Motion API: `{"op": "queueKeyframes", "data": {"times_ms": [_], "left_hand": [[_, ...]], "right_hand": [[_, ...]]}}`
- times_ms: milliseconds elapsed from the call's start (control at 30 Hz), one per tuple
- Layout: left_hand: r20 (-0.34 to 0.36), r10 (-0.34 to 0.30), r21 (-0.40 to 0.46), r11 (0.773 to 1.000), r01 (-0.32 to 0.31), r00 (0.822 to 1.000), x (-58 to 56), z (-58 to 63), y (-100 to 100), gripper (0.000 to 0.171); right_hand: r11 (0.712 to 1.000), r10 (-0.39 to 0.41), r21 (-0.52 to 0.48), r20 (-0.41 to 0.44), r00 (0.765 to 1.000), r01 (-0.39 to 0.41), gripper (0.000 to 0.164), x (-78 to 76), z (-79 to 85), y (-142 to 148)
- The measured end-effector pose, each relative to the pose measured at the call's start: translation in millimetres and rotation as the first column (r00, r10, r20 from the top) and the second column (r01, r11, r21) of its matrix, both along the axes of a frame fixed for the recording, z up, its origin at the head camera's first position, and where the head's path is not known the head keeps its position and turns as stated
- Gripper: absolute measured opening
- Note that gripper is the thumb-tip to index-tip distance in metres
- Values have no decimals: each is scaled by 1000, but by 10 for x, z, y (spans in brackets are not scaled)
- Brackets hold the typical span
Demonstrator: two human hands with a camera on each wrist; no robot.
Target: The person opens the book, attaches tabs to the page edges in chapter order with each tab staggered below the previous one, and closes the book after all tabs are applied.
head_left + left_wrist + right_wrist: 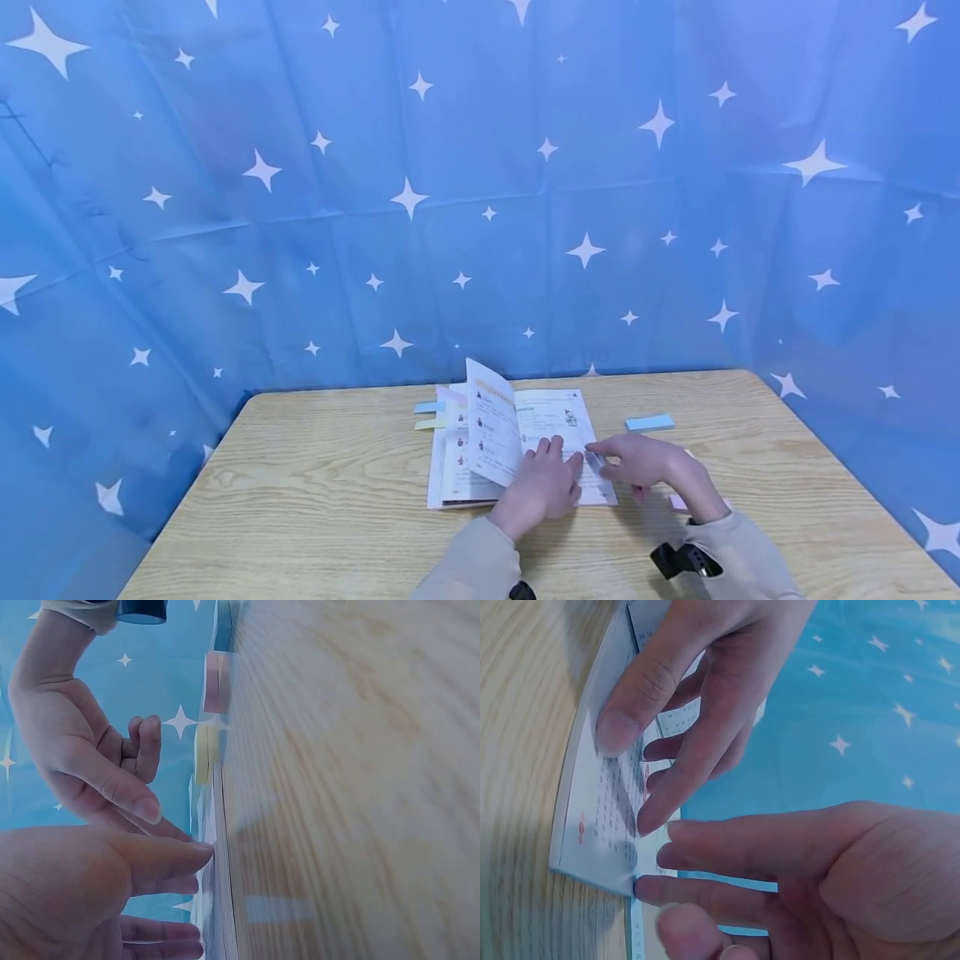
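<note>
An open book (551,408) with printed text and small figures lies on the wooden table, one left leaf (491,421) standing raised. My left hand (546,483) rests on the right page, its fingertips pressing near the lower middle. At that page's right edge is my right hand (645,460), index finger extended to the margin and the other fingers loosely bent. A small greyish patch (597,461) shows beside its fingertips. In the right wrist view, the right fingertips (646,889) meet the page edge, close to the left hand (712,697).
A blue sticky-note pad (649,422) lies right of the book. A pink pad (678,502) is partly behind the right wrist, and a yellow pad (202,754) stands nearer the book. Blue (430,407) and yellow tabs (430,424) stick out at the left. A starry blue curtain (480,167) surrounds the table.
</note>
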State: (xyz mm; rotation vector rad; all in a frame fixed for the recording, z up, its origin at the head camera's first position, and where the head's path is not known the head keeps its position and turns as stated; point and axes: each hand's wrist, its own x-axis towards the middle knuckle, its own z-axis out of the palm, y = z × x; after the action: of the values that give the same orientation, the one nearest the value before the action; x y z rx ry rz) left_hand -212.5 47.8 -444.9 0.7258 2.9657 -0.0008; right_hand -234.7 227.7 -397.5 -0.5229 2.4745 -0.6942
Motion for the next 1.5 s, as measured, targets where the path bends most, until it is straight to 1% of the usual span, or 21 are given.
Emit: {"op": "queueKeyframes", "data": {"times_ms": [100, 267, 367, 433, 500, 600, 667, 733, 833, 900, 933, 1033, 1067, 1133, 1233, 1367, 1433, 1500], "left_hand": [[7, 11, 9, 1000, -11, 1000, 9, 7, -50, 51], [-9, 18, 11, 1000, -18, 1000, 27, 42, -117, 50], [-41, 24, 9, 1000, -23, 999, 42, 64, -145, 50], [-72, 26, 5, 1000, -25, 997, 53, 72, -164, 49], [-102, 29, 8, 1000, -28, 994, 70, 94, -188, 48], [-142, 36, 9, 999, -35, 989, 104, 119, -249, 48], [-167, 48, 17, 999, -45, 985, 125, 138, -310, 48], [-203, 64, 22, 998, -60, 977, 143, 154, -380, 48], [-252, 93, 51, 995, -83, 963, 163, 183, -487, 46], [-280, 106, 68, 994, -91, 954, 180, 203, -552, 44], [-287, 111, 77, 993, -93, 952, 191, 211, -584, 43], [-300, 123, 94, 991, -99, 946, 222, 239, -665, 42], [-304, 126, 96, 990, -101, 944, 233, 249, -688, 42], [-308, 132, 102, 989, -105, 942, 248, 257, -729, 42], [-305, 142, 119, 987, -111, 942, 257, 256, -789, 41], [-270, 171, 155, 979, -133, 947, 234, 240, -885, 42], [-258, 192, 180, 973, -148, 947, 215, 234, -944, 43], [-253, 209, 199, 967, -160, 945, 202, 229, -1010, 43]], "right_hand": [[1000, -4, -11, -3, 1000, 4, 48, 3, 0, -24], [999, 1, -33, -29, 1000, -2, 46, 3, 3, -44], [999, 18, -39, -74, 997, -21, 45, 6, 7, -52], [999, 37, -32, -127, 991, -41, 43, 10, 8, -63], [998, 48, -28, -180, 983, -54, 42, 19, 5, -79], [996, 61, -52, -248, 967, -76, 40, 41, -13, -110], [993, 54, -90, -267, 962, -81, 40, 60, -45, -138], [989, 58, -115, -291, 955, -95, 40, 83, -73, -173], [987, 66, -119, -337, 939, -112, 41, 110, -109, -229], [987, 71, -109, -387, 919, -122, 40, 142, -120, -271], [986, 76, -102, -420, 904, -130, 40, 157, -130, -292], [985, 72, -101, -490, 869, -139, 42, 206, -172, -367], [985, 69, -101, -506, 860, -139, 43, 223, -188, -395], [984, 70, -104, -522, 850, -145, 46, 247, -222, -446], [982, 72, -109, -527, 847, -152, 52, 285, -268, -519], [979, 95, -102, -542, 835, -177, 58, 323, -304, -616], [977, 108, -99, -532, 840, -188, 61, 336, -310, -666], [976, 117, -102, -504, 856, -194, 63, 353, -310, -715]]}}
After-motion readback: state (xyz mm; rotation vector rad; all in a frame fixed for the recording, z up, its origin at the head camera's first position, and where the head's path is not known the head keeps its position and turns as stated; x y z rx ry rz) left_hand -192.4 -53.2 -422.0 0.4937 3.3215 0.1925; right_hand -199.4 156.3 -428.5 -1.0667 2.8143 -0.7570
